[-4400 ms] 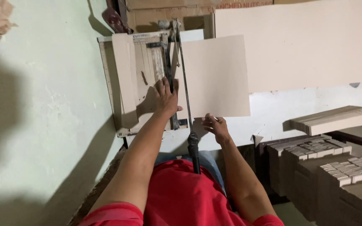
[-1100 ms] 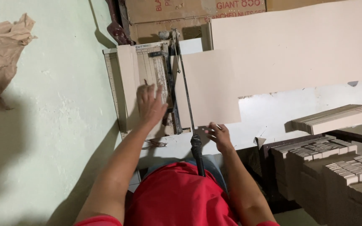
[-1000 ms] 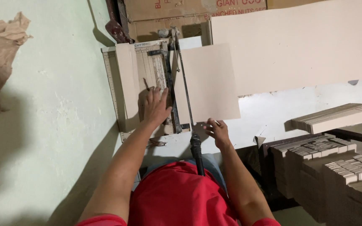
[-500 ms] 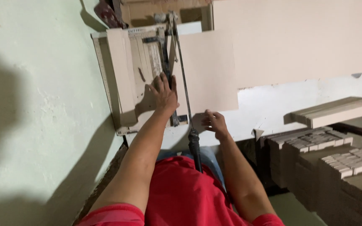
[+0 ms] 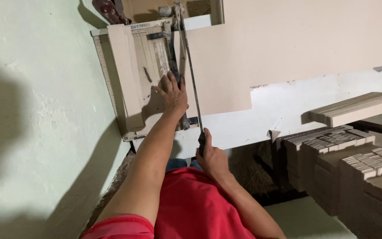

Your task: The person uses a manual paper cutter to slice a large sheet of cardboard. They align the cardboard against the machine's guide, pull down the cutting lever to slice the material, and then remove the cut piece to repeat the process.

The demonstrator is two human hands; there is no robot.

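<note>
Stacks of cut card strips [image 5: 345,152] sit right, a large pale board [image 5: 315,40] above them.

The scene is lit dimly and unevenly, with the light thrown from the right of the frame. Broad soft shadows are cast leftward on the pale green wall [image 5: 45,110], at left and lower left. Slight softness is seen throughout, and no glare is produced.
</note>
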